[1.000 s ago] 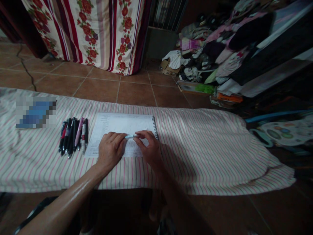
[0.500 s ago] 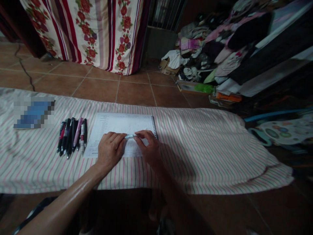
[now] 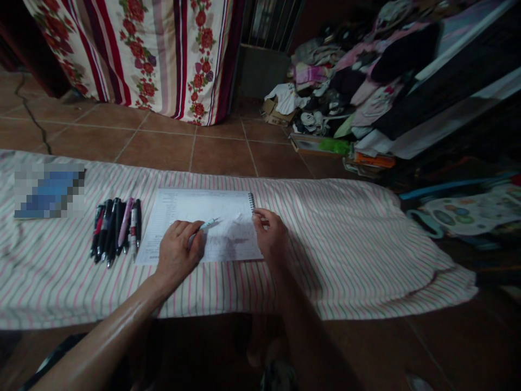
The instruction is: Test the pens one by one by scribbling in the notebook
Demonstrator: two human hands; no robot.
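A spiral notebook (image 3: 211, 209) lies open on a striped cloth (image 3: 345, 244). My left hand (image 3: 177, 252) rests on the page's near edge and is closed round a pale blue pen (image 3: 208, 223), whose tip points right over the page. My right hand (image 3: 271, 236) sits at the notebook's right edge by the spiral binding. Its fingers are pinched together, and I cannot make out what is between them, if anything. Several pens (image 3: 116, 228) lie in a row just left of the notebook.
A blue object, blurred out (image 3: 49, 193), lies on the cloth at the far left. Beyond the cloth is tiled floor (image 3: 220, 155), a flowered hanging fabric (image 3: 163, 54), and a heap of clothes and boxes (image 3: 345, 92) at the back right.
My hands were together on the pen over the page. My right hand has pulled away to the notebook's right edge, and the pen stays in my left hand. The view shifted slightly.
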